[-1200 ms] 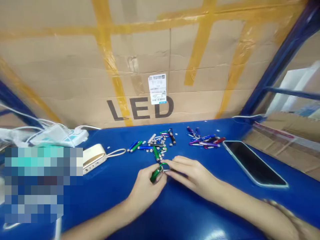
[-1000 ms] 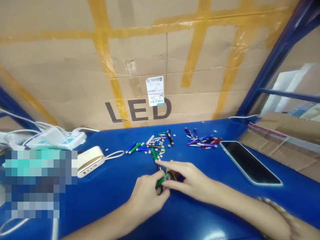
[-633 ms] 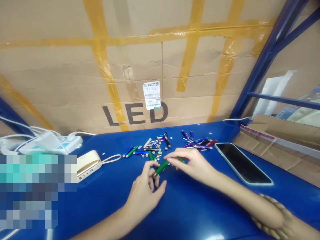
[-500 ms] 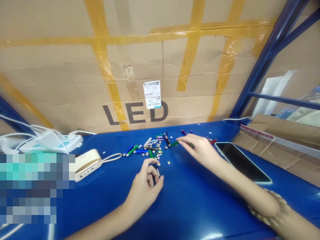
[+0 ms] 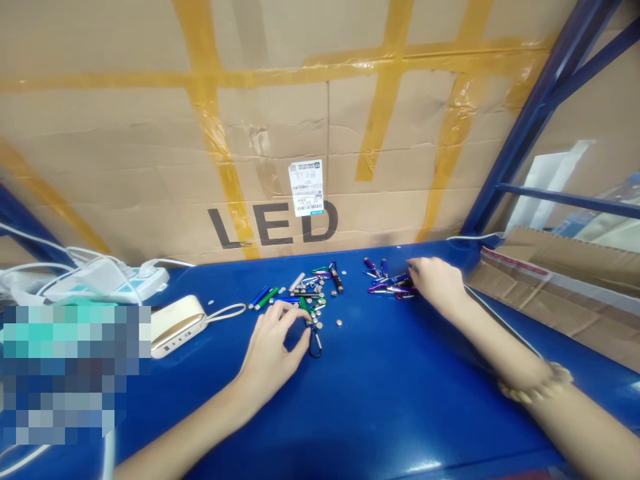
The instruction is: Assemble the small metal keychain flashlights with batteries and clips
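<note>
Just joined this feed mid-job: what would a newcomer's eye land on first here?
A large cardboard carton printed LED and crossed with yellow tape fills the back of the view. Below it, on the blue table, colourful keychain lights with carabiner clips lie in two loose piles among small silver discs. The right hand is at the right pile, and the left hand is beside a black carabiner.
</note>
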`<state>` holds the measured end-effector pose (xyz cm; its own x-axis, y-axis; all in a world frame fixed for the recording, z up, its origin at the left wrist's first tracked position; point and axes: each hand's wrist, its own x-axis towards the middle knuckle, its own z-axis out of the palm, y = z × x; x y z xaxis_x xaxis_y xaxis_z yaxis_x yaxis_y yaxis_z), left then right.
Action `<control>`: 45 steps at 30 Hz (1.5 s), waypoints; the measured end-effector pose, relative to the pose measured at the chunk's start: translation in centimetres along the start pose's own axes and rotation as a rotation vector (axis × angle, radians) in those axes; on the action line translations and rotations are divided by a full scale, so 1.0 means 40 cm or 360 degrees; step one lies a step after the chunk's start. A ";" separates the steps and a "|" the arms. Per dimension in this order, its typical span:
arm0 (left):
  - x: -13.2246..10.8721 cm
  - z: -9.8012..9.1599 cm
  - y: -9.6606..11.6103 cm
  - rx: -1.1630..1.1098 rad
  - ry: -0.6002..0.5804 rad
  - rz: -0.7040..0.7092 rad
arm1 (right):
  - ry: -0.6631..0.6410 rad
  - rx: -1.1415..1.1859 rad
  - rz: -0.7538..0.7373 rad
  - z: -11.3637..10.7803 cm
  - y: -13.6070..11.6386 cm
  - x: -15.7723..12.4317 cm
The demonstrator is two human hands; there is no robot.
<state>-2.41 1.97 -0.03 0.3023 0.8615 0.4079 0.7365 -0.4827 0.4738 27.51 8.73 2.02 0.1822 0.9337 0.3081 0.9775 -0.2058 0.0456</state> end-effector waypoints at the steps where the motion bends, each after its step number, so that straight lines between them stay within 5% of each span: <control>1: 0.000 0.001 -0.001 0.0062 -0.0048 0.0040 | -0.0012 0.0005 -0.0015 0.000 -0.003 -0.001; 5: -0.005 0.009 -0.001 0.0187 -0.0226 0.0054 | 0.0108 0.0264 -0.0222 -0.002 -0.028 -0.011; 9: -0.009 0.014 0.001 0.0222 -0.0274 -0.0022 | 0.0295 0.0764 -0.0755 -0.012 -0.086 -0.051; 12: -0.006 0.015 -0.001 0.0262 -0.0268 -0.0022 | 0.0195 0.0918 -0.1227 -0.018 -0.138 -0.098; 15: 0.004 0.011 -0.012 0.0321 -0.0191 -0.0018 | 0.0049 0.0930 -0.1383 -0.013 -0.170 -0.130; 21: 0.021 0.008 -0.054 0.0246 -0.0016 -0.0058 | -0.0066 0.0983 -0.1401 0.012 -0.168 -0.129; 30: 0.047 0.013 -0.096 -0.0198 0.0251 -0.0100 | -0.0279 0.1176 -0.1047 -0.006 -0.179 -0.126; 38: 0.026 -0.035 0.000 -0.0444 0.0262 -0.0138 | -0.0297 0.1237 -0.1005 -0.002 -0.182 -0.125; 45: 0.042 -0.010 0.068 -0.0484 0.0150 -0.0139 | -0.0027 0.1445 -0.1049 -0.015 -0.249 -0.100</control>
<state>-0.12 2.02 2.25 0.1782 0.8904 0.4189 0.5386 -0.4445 0.7158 16.98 6.88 0.90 -0.4050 0.7866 0.4660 0.5972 0.6135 -0.5166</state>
